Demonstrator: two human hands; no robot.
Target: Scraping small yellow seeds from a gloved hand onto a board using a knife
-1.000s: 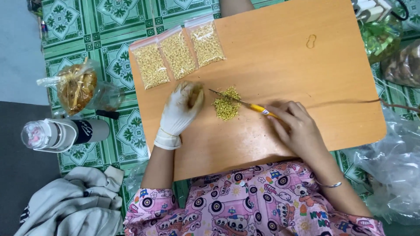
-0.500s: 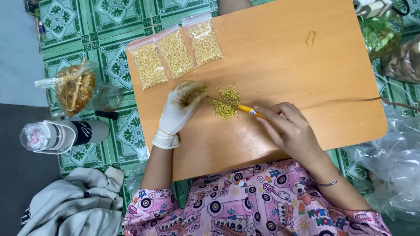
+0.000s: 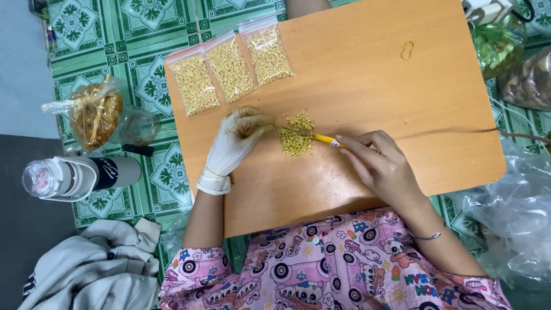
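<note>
My right hand (image 3: 381,166) was bare, and its fingers were pinched around the yellow handle of a thin tool (image 3: 321,138), whose metal tip reached across the small pile of yellow grains (image 3: 295,136). My left hand (image 3: 235,140) wore a whitish glove, and its fingertips were drawn together around something small at the tool's tip; what they gripped I could not tell. That hand sat just left of the pile, touching its edge.

The pile lay near the middle of the wooden board (image 3: 373,74), slightly toward its left side. Above the pile, at the board's upper left corner, three clear bags of yellow grains (image 3: 231,68) lay side by side, overhanging the edge a little. Well to the right of the pile, toward the board's top, a small looped mark or band (image 3: 407,50) showed on the bare wood.

Off the board to the pile's left, a tied bag of brownish contents (image 3: 94,115) sat on the green patterned mat (image 3: 80,28), with a bottle (image 3: 77,177) lying on its side below it and a grey garment (image 3: 94,270) lower still. Far right of the pile, crumpled clear plastic (image 3: 516,212) lay past the board's edge.
</note>
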